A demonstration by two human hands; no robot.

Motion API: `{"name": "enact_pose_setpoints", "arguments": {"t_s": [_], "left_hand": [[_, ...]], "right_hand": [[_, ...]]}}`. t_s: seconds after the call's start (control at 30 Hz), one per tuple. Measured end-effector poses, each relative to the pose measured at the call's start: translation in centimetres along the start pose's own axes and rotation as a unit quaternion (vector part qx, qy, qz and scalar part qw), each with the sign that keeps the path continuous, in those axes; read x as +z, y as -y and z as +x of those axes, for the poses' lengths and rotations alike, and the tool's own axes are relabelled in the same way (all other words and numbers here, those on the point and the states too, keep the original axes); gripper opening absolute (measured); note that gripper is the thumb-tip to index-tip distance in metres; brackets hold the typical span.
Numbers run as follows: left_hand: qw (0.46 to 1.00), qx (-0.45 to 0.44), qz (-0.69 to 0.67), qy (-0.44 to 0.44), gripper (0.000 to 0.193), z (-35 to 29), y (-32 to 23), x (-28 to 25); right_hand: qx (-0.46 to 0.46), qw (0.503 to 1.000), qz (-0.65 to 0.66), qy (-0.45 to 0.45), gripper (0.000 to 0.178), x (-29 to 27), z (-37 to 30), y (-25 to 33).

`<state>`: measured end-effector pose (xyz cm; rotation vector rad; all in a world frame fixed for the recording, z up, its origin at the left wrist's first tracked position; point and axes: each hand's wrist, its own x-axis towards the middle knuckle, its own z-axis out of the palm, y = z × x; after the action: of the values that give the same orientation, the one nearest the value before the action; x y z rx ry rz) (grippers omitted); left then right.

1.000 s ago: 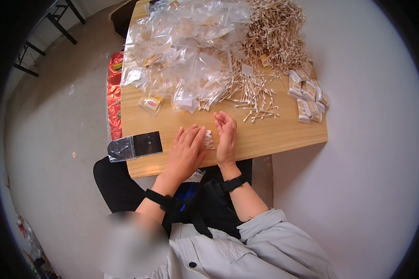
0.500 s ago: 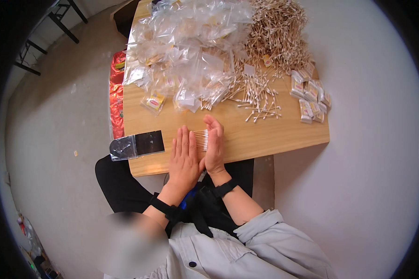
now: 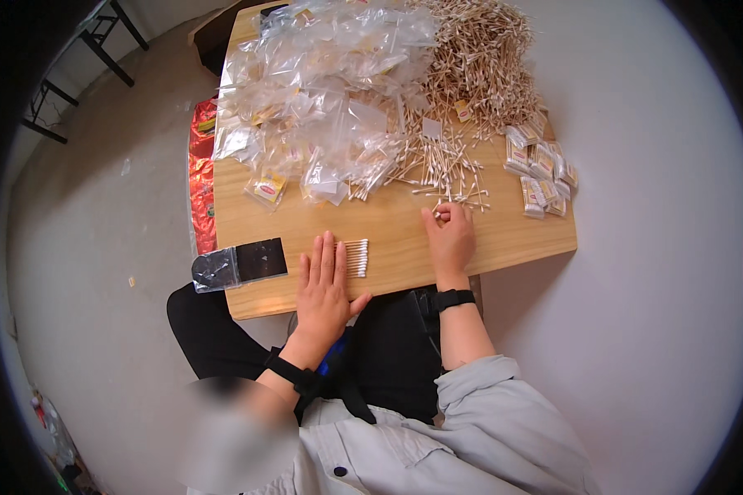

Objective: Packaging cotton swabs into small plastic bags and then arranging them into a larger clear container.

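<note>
My left hand [image 3: 324, 285] lies flat on the wooden table [image 3: 404, 239], palm down, fingers spread and holding nothing; a short row of cotton swabs [image 3: 357, 257] lies side by side just beside its fingertips, near the table's front edge. My right hand [image 3: 450, 235] reaches farther in, its fingers curled together at the near fringe of the loose swabs [image 3: 446, 169]; it seems to pinch one or two, though I cannot tell how many. A heap of clear plastic bags [image 3: 322, 91] fills the far left of the table, some holding small yellow cards, most apparently empty. A large mound of swabs [image 3: 479, 58] rises at the far right corner. Small filled packets [image 3: 541, 169] are stacked near the right edge. A black card with a crumpled clear bag [image 3: 238, 264] overhangs the left front corner, and a red package [image 3: 201, 186] hangs down along the left edge. Bare wood remains only in the front strip between my hands and around the row of swabs.
</note>
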<state>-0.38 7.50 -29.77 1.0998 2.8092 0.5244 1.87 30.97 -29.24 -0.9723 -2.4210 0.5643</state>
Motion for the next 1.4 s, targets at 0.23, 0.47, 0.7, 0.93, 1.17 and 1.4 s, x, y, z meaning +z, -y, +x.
{"name": "enact_pose_setpoints", "arguments": {"t_s": [0.23, 0.47, 0.7, 0.93, 1.17, 1.4], "left_hand": [[1.0, 0.011, 0.0, 0.006, 0.101, -0.4, -0.3, -0.4], [1.0, 0.013, 0.01, 0.007, 0.102, -0.3, -0.3, -0.4], [1.0, 0.01, 0.01, 0.007, 0.104, -0.4, -0.2, -0.4], [1.0, 0.003, 0.015, 0.019, 0.104, -0.3, -0.3, -0.4], [1.0, 0.005, 0.008, 0.023, 0.104, -0.2, -0.5, -0.8], [0.999, 0.0, 0.015, 0.029, 0.104, -0.3, -0.4, -0.8]], "right_hand": [[0.004, 0.997, 0.052, 0.054, 0.009, 0.2, -1.9, 0.8], [-0.072, 0.982, 0.127, 0.122, 0.015, 0.7, -4.9, 3.7], [-0.112, 0.963, 0.138, 0.203, 0.012, 0.7, -3.7, 5.2], [-0.016, 0.989, 0.122, 0.078, 0.014, 1.3, -2.2, 5.5], [-0.119, 0.976, 0.091, 0.156, 0.015, 2.4, -2.7, 7.8], [-0.079, 0.974, 0.136, 0.16, 0.01, 1.9, -3.1, 6.3]]}}
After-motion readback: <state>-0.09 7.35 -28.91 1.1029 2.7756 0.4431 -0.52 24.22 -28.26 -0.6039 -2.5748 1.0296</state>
